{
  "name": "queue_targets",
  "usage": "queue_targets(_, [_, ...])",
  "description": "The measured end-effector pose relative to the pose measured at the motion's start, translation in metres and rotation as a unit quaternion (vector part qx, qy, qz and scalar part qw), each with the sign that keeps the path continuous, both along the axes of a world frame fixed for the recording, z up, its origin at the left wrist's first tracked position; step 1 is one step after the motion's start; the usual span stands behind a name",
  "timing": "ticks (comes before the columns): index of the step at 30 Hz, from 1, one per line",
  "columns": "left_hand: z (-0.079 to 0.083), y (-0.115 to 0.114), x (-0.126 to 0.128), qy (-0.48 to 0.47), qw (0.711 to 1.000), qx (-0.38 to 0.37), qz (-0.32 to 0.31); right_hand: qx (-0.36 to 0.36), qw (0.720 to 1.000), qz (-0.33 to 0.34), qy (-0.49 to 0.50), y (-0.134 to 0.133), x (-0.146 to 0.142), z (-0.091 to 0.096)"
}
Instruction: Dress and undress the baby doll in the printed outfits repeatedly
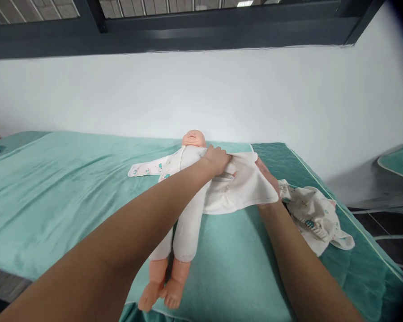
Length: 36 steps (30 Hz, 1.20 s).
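A baby doll (187, 210) lies on its back on a green sheet (70, 197), head toward the wall, bare feet toward me. It wears a white garment with small printed figures; one sleeve (147, 168) is spread out to the left. My left hand (217, 159) is closed on the top edge of the garment's right flap (245, 190) at the doll's chest. My right hand (267, 176) lies under that flap, mostly hidden by the cloth, holding its outer side.
A crumpled patterned cloth (315, 214) lies on the sheet to the right of my right arm. The bed's right edge (366, 241) drops to a dark floor. A white wall runs behind, with a dark window frame above.
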State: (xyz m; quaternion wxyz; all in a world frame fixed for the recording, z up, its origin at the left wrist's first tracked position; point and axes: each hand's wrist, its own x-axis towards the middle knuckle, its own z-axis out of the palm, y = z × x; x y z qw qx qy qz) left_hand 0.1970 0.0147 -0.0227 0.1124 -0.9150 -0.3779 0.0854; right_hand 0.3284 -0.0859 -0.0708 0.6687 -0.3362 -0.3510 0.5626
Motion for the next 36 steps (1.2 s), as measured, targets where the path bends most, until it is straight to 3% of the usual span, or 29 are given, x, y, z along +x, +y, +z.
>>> queue_targets(4, [0.01,0.007,-0.008,-0.033,0.997,-0.052,0.053,0.048,0.991,0.106,-0.068,-0.005,-0.016,-0.004])
queue_targets(7, [0.023,0.015,-0.02,-0.045,0.991,-0.121,0.046,0.073,0.979,0.168,-0.094,-0.005,-0.026,-0.005])
queue_targets(10, [0.034,0.025,-0.037,-0.169,0.96,-0.222,0.035,0.112,0.964,0.21,-0.118,-0.006,-0.037,-0.008])
queue_targets(12, [0.037,0.03,-0.046,-0.272,0.928,-0.247,0.065,0.131,0.954,0.23,-0.143,-0.007,-0.043,-0.01])
queue_targets(14, [0.037,0.031,-0.052,-0.308,0.91,-0.261,0.096,0.14,0.948,0.239,-0.159,-0.008,-0.046,-0.012])
queue_targets(16, [0.036,0.027,-0.052,-0.292,0.911,-0.276,0.092,0.144,0.947,0.236,-0.163,-0.009,-0.048,-0.013])
queue_targets(19, [0.029,0.019,-0.046,-0.268,0.927,-0.256,0.063,0.144,0.948,0.23,-0.165,-0.01,-0.047,-0.013])
queue_targets(22, [0.021,0.017,-0.04,-0.291,0.935,-0.187,0.071,0.144,0.949,0.228,-0.166,-0.011,-0.047,-0.012])
queue_targets(28, [0.017,0.029,-0.048,-0.405,0.897,-0.045,0.17,0.14,0.955,0.201,-0.166,-0.012,-0.048,-0.011])
queue_targets(32, [0.02,0.034,-0.064,-0.436,0.866,-0.006,0.245,0.139,0.959,0.167,-0.182,-0.013,-0.049,-0.013])
queue_targets(36, [0.024,0.034,-0.079,-0.427,0.859,0.01,0.283,0.145,0.962,0.116,-0.202,-0.011,-0.05,-0.016])
